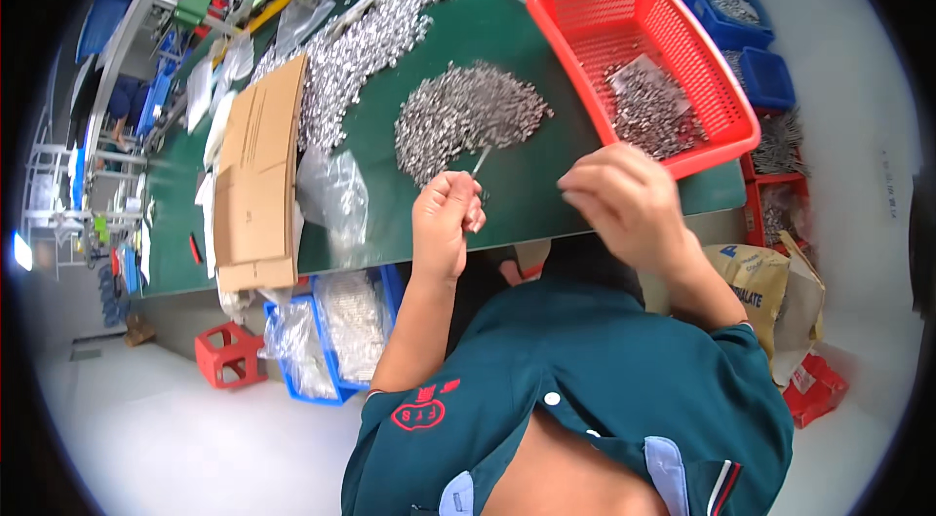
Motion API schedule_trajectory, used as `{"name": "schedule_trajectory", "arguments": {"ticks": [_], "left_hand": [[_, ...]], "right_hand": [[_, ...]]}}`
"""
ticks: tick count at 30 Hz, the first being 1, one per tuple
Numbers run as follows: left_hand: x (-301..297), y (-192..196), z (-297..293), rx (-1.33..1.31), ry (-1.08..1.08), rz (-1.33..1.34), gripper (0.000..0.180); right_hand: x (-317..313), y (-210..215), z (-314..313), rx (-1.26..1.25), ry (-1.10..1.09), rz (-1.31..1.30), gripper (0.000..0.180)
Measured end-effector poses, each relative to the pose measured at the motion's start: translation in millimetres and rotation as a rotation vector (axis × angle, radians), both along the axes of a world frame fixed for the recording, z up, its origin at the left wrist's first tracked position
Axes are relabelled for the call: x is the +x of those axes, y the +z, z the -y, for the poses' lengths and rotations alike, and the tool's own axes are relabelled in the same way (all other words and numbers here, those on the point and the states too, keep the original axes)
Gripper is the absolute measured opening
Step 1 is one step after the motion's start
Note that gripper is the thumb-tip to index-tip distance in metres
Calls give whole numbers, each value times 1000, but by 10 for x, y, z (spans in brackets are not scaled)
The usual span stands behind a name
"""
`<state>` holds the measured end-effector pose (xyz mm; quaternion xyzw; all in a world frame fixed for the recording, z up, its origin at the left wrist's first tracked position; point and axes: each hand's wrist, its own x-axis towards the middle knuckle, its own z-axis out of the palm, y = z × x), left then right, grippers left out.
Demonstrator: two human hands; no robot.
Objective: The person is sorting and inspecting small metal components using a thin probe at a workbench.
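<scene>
My left hand (448, 222) is closed around a thin metal rod (482, 161), whose tip points up toward a heap of small metal parts (468, 116) on the green table (390, 233). My right hand (629, 204) hovers at the table's front edge, just short of the red plastic basket (702, 53). Its fingers are bent and drawn together; whatever lies between the fingertips is too small or hidden to make out. Inside the basket lies a pile of similar small metal parts (653, 112) with a pale slip on it.
Shinier metal parts (361, 53) spread across the table's left side beside a flattened cardboard box (255, 175) and a clear plastic bag (333, 199). Blue bins (341, 384) stand below the front edge, near a red stool (229, 355). More bins (765, 77) line the right.
</scene>
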<state>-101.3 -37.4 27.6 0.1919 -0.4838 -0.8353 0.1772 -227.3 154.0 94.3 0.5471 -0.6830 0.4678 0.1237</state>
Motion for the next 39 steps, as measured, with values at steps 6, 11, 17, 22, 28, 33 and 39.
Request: {"name": "schedule_trajectory", "arguments": {"ticks": [6,11,17,22,28,33,39], "left_hand": [[589,-162,93,57,166,92,18],[846,-276,-13,83,188,119,18],[896,-313,-45,105,173,116,18],[889,-336,-18,110,137,100,18],[839,-389,-34,77,100,114,18],[810,-402,-68,82,77,135,18],[806,-393,-92,68,63,151,19]], "right_hand": [[168,-861,480,258,58,234,17],[260,-924,744,303,32,149,18],[258,-946,887,394,41,31,19],[217,-985,788,384,47,55,19],[196,-917,679,337,6,46,17],[199,-903,648,359,-58,23,17],[194,-905,642,362,-56,19,13]]}}
